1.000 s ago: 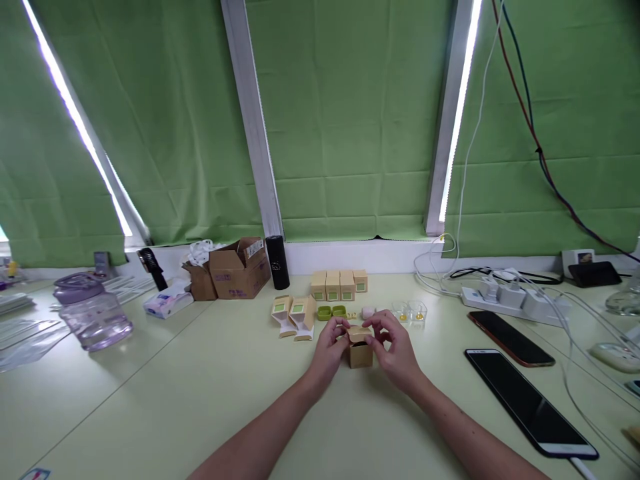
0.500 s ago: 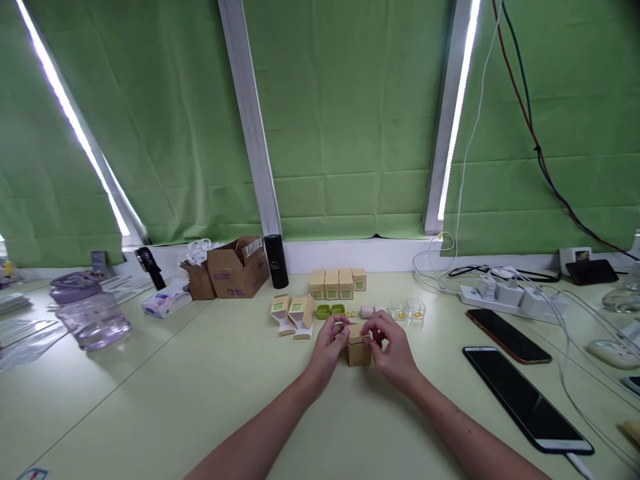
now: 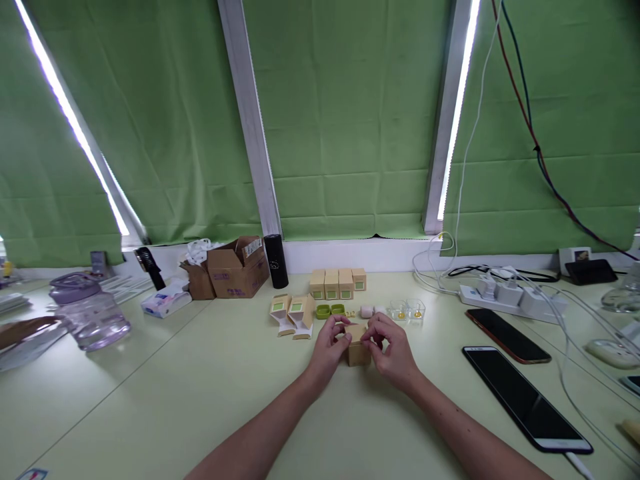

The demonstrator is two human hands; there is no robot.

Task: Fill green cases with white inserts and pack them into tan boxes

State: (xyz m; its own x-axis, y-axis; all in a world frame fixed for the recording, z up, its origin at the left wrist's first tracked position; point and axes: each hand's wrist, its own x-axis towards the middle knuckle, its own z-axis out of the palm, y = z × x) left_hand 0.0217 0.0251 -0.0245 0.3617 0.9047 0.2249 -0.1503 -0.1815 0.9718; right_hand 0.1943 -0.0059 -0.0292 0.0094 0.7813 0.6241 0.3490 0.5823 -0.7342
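Your left hand (image 3: 326, 353) grips the left side of the small brown cardboard box (image 3: 359, 356) on the pale table (image 3: 320, 440); your right hand (image 3: 393, 355) pinches its lid's front edge. The lid is down, seemingly nearly closed. Beyond, two tan cardboard boxes with open flaps (image 3: 299, 309) look unfinished; farthest, four tan closed cardboard boxes (image 3: 331, 287) look done.

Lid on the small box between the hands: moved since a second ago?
Yes, downward: the dark gap between the lid and the small box no longer shows. The box itself shows no clear shift against the black cylinder.
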